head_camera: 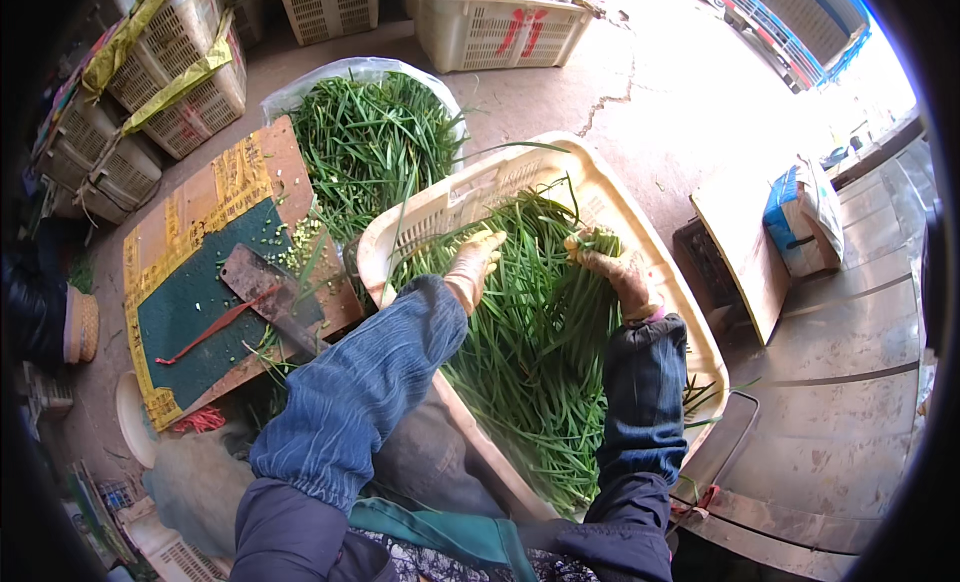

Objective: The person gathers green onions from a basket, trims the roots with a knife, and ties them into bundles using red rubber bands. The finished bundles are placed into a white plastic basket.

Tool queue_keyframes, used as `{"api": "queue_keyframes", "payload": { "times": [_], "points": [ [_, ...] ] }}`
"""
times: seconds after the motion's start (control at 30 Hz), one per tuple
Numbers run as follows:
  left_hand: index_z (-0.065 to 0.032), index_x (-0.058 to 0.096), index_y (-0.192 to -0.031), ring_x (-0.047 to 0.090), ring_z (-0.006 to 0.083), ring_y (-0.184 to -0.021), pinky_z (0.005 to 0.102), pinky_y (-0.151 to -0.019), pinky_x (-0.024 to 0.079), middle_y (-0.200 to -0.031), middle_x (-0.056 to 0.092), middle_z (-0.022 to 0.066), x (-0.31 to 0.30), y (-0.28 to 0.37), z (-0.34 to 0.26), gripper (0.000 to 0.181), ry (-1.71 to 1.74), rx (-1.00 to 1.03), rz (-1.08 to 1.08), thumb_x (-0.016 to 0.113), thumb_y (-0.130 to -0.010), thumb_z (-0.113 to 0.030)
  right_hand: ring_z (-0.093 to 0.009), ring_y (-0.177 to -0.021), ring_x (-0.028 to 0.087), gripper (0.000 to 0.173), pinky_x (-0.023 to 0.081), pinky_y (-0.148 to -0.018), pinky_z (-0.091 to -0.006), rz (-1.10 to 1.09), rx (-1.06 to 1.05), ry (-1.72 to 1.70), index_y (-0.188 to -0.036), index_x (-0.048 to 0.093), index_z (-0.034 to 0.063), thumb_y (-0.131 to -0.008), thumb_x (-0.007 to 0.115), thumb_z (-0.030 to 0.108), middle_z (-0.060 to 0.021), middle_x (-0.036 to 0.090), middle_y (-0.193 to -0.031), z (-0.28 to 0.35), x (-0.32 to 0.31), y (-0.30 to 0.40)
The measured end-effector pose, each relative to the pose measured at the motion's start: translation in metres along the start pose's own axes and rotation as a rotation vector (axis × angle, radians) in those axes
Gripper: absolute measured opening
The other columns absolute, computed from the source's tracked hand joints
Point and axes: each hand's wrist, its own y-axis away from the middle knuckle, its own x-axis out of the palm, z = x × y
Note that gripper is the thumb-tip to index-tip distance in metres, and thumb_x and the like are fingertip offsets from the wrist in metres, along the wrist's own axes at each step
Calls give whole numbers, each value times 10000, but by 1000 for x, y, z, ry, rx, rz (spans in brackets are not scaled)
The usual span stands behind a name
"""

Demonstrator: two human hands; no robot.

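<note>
A large cream plastic crate (570,150) stands before me, full of loose garlic chives (517,319), long flat green leaves. My right hand (619,270), in a worn pale glove, grips a bunch of chives (600,240) by the cut ends, whose leaves hang down towards me. Over the crate's left part is my left hand (474,267), also gloved. Its fingers are slightly apart above the chives, with nothing visible in them; its palm side is partly hidden. Denim sleeve covers are on both forearms.
Left of the crate, a taped board (217,184) carries a cleaver (259,282), a red strip (217,325) and chopped bits. Behind it stands a plastic-lined container of chives (375,131). Stacked crates (187,64) are at upper left, metal sheeting (825,402) right. Another person's dark sleeve (34,304) shows far left.
</note>
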Motion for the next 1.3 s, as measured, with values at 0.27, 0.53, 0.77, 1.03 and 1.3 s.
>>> {"api": "queue_keyframes", "payload": {
  "times": [0.27, 0.53, 0.77, 1.03, 1.3],
  "points": [
    [58, 289, -1476, 482, 328, -1317, 409, -1101, 373, -1443, 468, 260, 6, -45, 19, 956, -241, -45, -107, 842, -748, -218, -96, -933, 626, 341, 510, -853, -271, 155, 22, -73, -1092, 642, 36, -780, 776, 73, -21, 686, -1037, 27, 34, 48],
    [-59, 683, -1048, 603, 149, -640, 280, -560, 489, -756, 651, 41, -25, -56, 18, 296, -424, -54, 117, 654, -777, 59, -119, -932, 639, 321, 513, -860, -285, 9, -7, -74, -1098, 651, 27, -800, 760, 76, -42, 699, -1061, 31, 31, 50],
    [-142, 592, -1294, 555, 126, -655, 283, -557, 464, -798, 608, -1, -25, -22, 21, 619, -429, -295, 404, 613, -748, 148, -151, -902, 632, 388, 514, -828, -301, -100, -1, -82, -1179, 626, 12, -823, 703, 144, -52, 690, -1033, 20, 2, 34],
    [-116, 708, -993, 497, 61, -574, 230, -507, 388, -714, 607, -47, 0, 8, 20, 234, -478, -266, 399, 812, -815, -227, -131, -995, 611, 335, 482, -890, -282, -32, 8, -48, -1117, 673, 18, -810, 714, 145, -31, 687, -1063, 31, 10, 40],
    [-48, 673, -1102, 538, 71, -659, 214, -607, 465, -937, 681, 36, 21, 48, -25, 333, -164, -91, 445, 568, -999, -347, -90, -956, 603, 313, 484, -855, -248, -31, 10, 105, -1103, 670, 57, -803, 754, 89, -5, 686, -1051, 25, 24, 41]
  ]
}}
